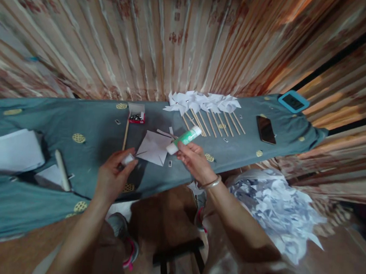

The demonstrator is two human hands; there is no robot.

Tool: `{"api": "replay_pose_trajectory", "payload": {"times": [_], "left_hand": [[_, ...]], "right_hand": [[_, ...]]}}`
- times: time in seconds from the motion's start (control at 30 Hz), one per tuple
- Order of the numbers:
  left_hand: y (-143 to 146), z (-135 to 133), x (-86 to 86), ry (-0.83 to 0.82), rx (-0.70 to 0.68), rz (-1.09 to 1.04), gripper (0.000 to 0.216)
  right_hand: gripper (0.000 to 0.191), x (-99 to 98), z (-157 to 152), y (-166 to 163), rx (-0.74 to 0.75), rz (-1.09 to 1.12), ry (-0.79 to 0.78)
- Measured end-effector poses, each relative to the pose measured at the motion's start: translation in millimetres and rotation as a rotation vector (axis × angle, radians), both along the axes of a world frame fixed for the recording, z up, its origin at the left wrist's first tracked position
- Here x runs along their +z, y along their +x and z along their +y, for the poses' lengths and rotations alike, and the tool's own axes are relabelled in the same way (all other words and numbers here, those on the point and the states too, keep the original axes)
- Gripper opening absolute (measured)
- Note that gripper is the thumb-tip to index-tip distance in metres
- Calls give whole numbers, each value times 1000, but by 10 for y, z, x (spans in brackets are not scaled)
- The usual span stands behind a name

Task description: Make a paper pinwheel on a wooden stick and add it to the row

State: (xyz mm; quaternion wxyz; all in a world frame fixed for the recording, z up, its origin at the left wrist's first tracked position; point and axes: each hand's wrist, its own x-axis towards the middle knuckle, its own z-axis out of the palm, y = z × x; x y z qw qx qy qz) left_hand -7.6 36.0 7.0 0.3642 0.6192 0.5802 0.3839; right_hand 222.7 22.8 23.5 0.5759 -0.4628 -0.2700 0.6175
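Note:
My right hand (191,157) is closed round a green and white glue stick (185,139), its white tip pointing down-left at a folded white paper pinwheel (153,148) lying on the blue-grey cloth. My left hand (114,176) pinches a small white cap (128,159) just left of that paper. A bare wooden stick (125,134) lies left of the paper. A row of finished white pinwheels on sticks (203,107) lies at the far edge.
A small red box of pins (136,117) sits near the stick. A stack of white paper (11,149) and a white roll (62,170) lie at left. A dark phone (265,129) and a blue-framed device (293,101) are at right. A bag of paper scraps (274,204) sits below the table edge.

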Motion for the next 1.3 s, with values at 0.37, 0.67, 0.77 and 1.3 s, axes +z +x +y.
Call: {"api": "replay_pose_trajectory", "payload": {"times": [0.37, 0.67, 0.77, 1.3], "left_hand": [[-287, 149, -161, 178, 25, 253, 39], [-472, 241, -204, 266, 92, 313, 36], [-348, 186, -224, 450, 59, 405, 35], [311, -180, -255, 364, -372, 674, 42]], "right_hand": [[48, -194, 172, -60, 11, -363, 19], [36, -265, 302, -228, 85, -751, 186], [37, -315, 332, -245, 83, -794, 175], [35, -347, 360, -283, 53, -968, 164]]}}
